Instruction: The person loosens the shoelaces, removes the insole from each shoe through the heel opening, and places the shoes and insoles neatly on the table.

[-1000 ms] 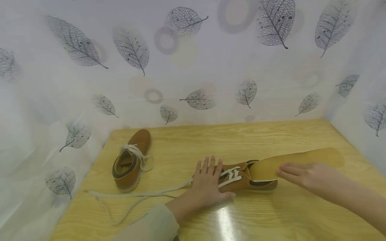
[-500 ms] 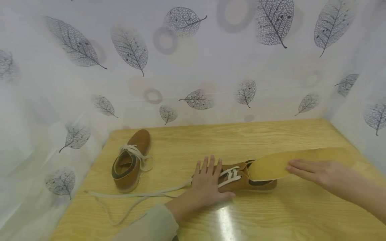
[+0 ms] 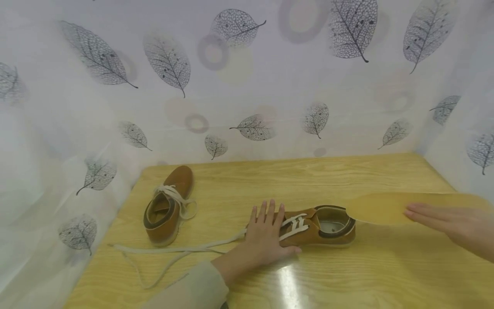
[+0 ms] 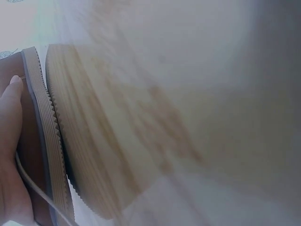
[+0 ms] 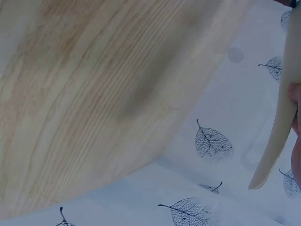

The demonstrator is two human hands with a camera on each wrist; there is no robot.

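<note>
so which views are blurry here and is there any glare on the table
Head view: mostly sharp, but the insole in the right hand is smeared, and a bright glare streak lies on the table just in front of the left hand. Left wrist view: the shoe sole is sharp, the wood beyond soft. Right wrist view: the table is blurred, the leaf-print wall sharper.

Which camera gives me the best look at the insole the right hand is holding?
The head view: the insole shows nearly whole, clear of the shoe, with the right hand gripping its far end. The right wrist view catches only its pale edge side-on. The left wrist view does not show it, only the shoe's sole and the table.
</note>
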